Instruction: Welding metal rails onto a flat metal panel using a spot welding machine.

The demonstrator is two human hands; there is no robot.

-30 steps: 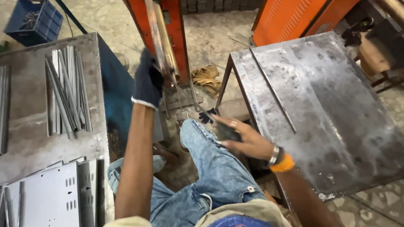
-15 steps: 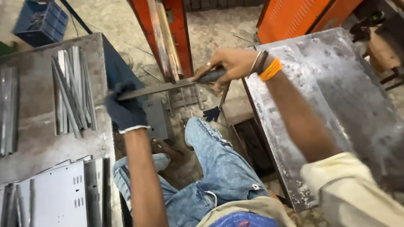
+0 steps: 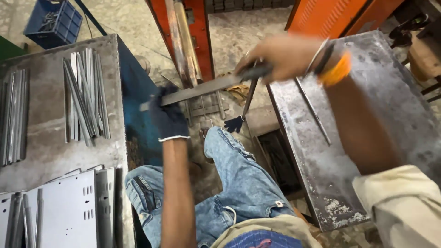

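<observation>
Grey steel, a long flat strip (image 3: 202, 90), held level across the gap between the two tables, and both hands are on it. The left hand (image 3: 167, 118), in a dark glove with a white cuff, is closed around the strip's near end at about nine o'clock from the centre of the view. The right hand (image 3: 280, 56), bare, with an orange band at the wrist, grips the far end up at one o'clock; it is blurred, so the exact finger hold cannot be told. The strip runs just in front of the orange machine frame (image 3: 195, 36) at twelve o'clock. On the left table (image 3: 41, 138), at ten o'clock, lies a bundle of similar strips (image 3: 85, 94), with perforated sheet panels (image 3: 64, 206) down at seven o'clock. The right table (image 3: 367, 105), at three o'clock, carries one thin rod (image 3: 312, 110). A blue crate (image 3: 53, 23) sits at eleven o'clock. Blue jeans (image 3: 239, 188) fill six o'clock.
</observation>
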